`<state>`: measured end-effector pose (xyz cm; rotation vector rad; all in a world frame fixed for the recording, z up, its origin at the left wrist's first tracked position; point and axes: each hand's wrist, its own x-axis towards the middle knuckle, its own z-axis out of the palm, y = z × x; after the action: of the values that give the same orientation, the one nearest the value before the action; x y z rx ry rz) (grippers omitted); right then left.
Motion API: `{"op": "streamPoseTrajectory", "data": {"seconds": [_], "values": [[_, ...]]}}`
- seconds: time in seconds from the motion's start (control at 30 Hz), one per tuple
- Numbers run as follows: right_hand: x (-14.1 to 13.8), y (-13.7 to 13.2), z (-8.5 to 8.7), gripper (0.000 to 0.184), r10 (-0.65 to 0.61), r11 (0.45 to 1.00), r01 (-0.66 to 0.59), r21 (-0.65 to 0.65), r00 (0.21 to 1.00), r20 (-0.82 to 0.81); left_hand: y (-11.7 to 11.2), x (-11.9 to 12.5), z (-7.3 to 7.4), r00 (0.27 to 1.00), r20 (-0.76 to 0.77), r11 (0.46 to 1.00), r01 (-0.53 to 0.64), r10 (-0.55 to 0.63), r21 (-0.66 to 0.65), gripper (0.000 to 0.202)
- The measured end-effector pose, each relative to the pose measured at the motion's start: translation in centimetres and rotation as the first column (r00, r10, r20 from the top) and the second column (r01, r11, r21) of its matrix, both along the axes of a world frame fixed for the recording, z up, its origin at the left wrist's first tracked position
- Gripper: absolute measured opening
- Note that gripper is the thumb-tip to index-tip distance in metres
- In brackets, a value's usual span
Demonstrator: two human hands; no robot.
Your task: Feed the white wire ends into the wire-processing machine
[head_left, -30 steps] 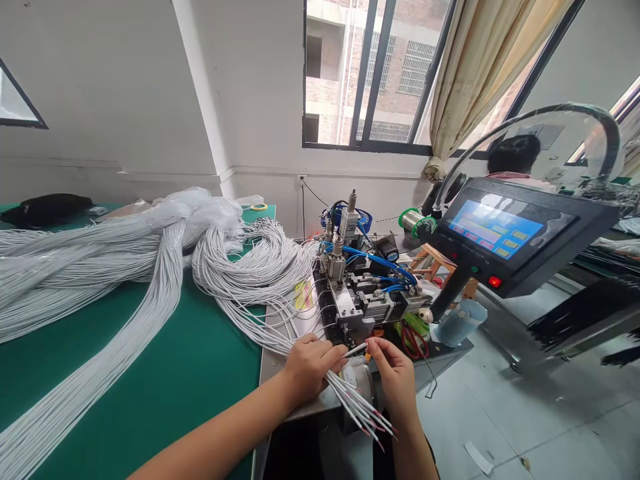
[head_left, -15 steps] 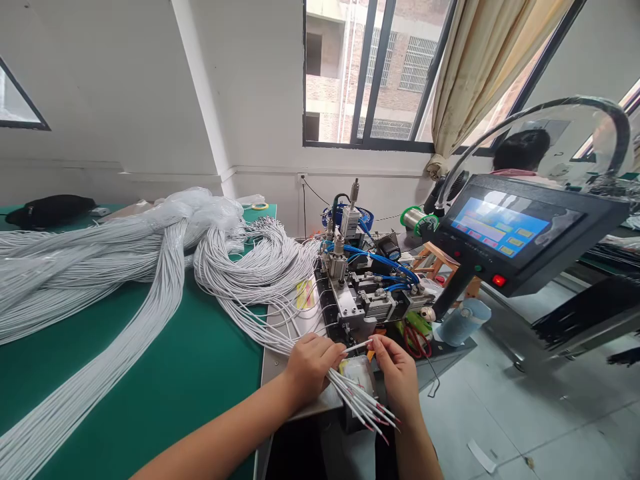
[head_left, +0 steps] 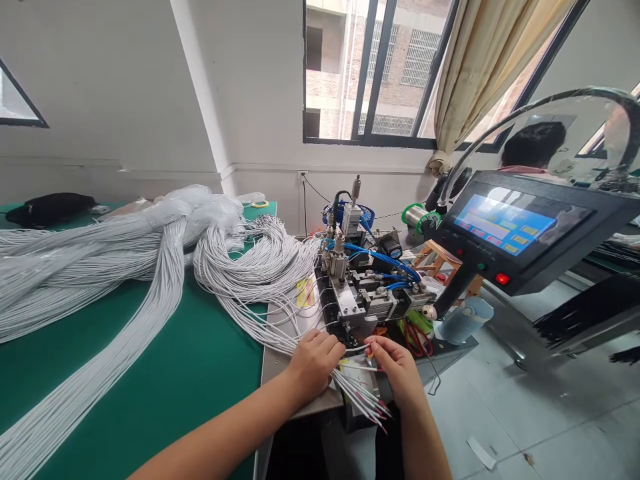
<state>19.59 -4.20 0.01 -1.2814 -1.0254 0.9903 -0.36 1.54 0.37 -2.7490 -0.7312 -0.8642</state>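
Note:
My left hand [head_left: 316,363] is closed around a bundle of white cables [head_left: 357,393], whose loose ends fan out below it with reddish tips. Between finger and thumb, my right hand [head_left: 395,363] pinches the end of a single white cable [head_left: 356,349] that runs across from the left hand. Just beyond both hands stands a bench machine [head_left: 345,293] with metal cylinders and blue air tubes. A clear plastic-looking part [head_left: 357,373] sits under the cables, partly hidden.
Bundles of white cable [head_left: 240,267] lie over the green table [head_left: 215,373] to the left. A control screen [head_left: 505,223] juts out at right. Near it are a solder wire spool [head_left: 417,218], red-handled scissors [head_left: 419,340] and a bluish container [head_left: 467,321]. A person [head_left: 533,150] sits behind the screen.
One cable has dropped from the right fingers and lies apart just above the bundle. The right hand now pinches another cable end. The left hand keeps its hold.

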Motion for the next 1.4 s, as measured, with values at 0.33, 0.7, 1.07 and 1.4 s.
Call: {"op": "streamPoseTrajectory", "data": {"seconds": [0.33, 0.7, 1.07, 1.4], "values": [[0.4, 1.1, -1.4, 0.039, -0.084, 0.995, 0.052, 0.084, 0.888, 0.453, -0.1, 0.0, -0.1, 0.992, -0.109, 0.996, -0.070, 0.064, -0.055, 0.045], [-0.3, 2.1, -2.0, 0.041, -0.037, 0.997, 0.016, 0.072, 0.951, 0.307, -0.1, 0.0, -0.1, 0.993, -0.080, 0.994, -0.096, 0.092, -0.052, 0.040], [-0.4, 2.4, -2.2, 0.042, -0.008, 0.999, -0.003, 0.053, 0.980, 0.200, 0.0, 0.0, -0.1, 0.996, -0.040, 0.994, -0.085, 0.083, -0.064, 0.037], [-0.5, 2.3, -2.1, 0.043, -0.007, 0.999, 0.000, 0.039, 0.982, 0.188, 0.1, 0.0, -0.3, 0.997, -0.032, 0.992, -0.078, 0.075, -0.097, 0.037]]}}
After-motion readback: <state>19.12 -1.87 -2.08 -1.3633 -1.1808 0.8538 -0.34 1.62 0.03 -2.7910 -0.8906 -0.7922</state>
